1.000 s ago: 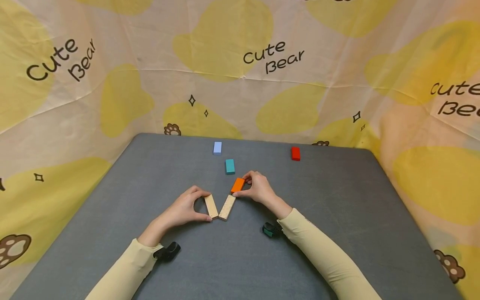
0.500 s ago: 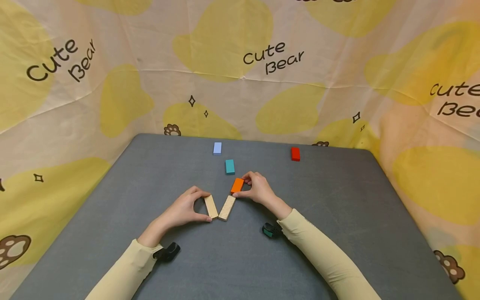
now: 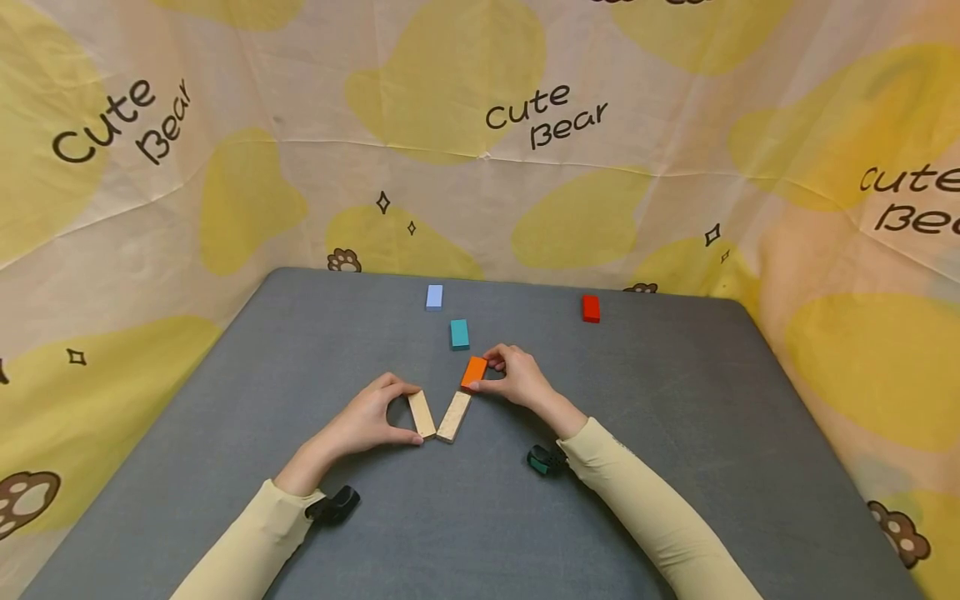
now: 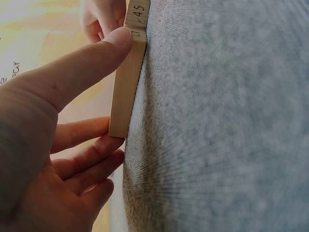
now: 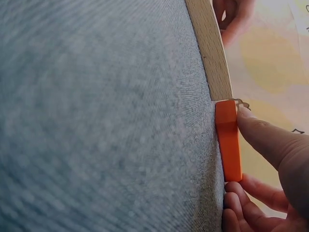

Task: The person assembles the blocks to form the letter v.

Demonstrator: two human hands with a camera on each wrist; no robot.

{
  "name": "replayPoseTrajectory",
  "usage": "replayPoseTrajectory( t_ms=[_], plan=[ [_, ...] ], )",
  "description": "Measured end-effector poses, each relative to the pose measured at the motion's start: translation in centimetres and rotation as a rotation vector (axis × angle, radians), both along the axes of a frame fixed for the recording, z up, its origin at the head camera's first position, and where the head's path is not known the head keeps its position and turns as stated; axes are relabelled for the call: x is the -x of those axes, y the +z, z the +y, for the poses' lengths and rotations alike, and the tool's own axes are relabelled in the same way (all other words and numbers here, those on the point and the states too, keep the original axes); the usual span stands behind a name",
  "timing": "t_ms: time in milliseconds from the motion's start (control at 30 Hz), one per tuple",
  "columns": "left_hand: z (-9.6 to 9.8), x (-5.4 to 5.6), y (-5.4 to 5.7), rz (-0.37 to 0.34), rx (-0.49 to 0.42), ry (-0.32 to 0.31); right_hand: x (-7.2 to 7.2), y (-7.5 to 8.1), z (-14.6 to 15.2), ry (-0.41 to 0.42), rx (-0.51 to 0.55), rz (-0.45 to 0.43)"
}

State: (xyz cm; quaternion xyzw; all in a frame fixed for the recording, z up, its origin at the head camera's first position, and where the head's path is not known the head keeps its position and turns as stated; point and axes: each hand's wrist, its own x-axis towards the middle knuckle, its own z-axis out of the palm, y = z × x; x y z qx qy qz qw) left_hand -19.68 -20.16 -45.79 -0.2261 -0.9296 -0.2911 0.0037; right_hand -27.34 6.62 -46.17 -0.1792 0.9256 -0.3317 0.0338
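Two plain wooden blocks form a V on the table in the head view, their near ends close together. My left hand (image 3: 367,412) holds the left wooden block (image 3: 422,414) by its ends, thumb at the near end and fingers at the far one. Beyond the right wooden block (image 3: 453,417), an orange block (image 3: 474,372) lies flat, pinched by my right hand (image 3: 522,382) with the thumb at its near end. In the right wrist view the orange block (image 5: 230,150) meets the wooden block's end. Dark marks show on the wood ends in the left wrist view.
A teal block (image 3: 460,334) lies just behind the orange one, with a light blue block (image 3: 434,297) farther back. Toward the back right is a red block (image 3: 591,308). A patterned cloth (image 3: 435,125) hangs behind the grey table (image 3: 465,533).
The orange block has shifted very slightly left with my right hand, whose thumb sits a little higher at its near end. My left hand and both wooden blocks look still.
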Motion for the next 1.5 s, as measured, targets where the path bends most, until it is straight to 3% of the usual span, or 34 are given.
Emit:
replayPoseTrajectory(
  t_ms=[900,1500],
  plan=[
    [0.04,-0.02,0.05,-0.006,-0.002,0.0,-0.21,0.18,-0.18,-0.007,-0.005,-0.02],
    [0.05,-0.07,-0.02,-0.011,-0.001,-0.001,-0.18,-0.05,-0.13,0.009,-0.009,0.016]
  ],
)
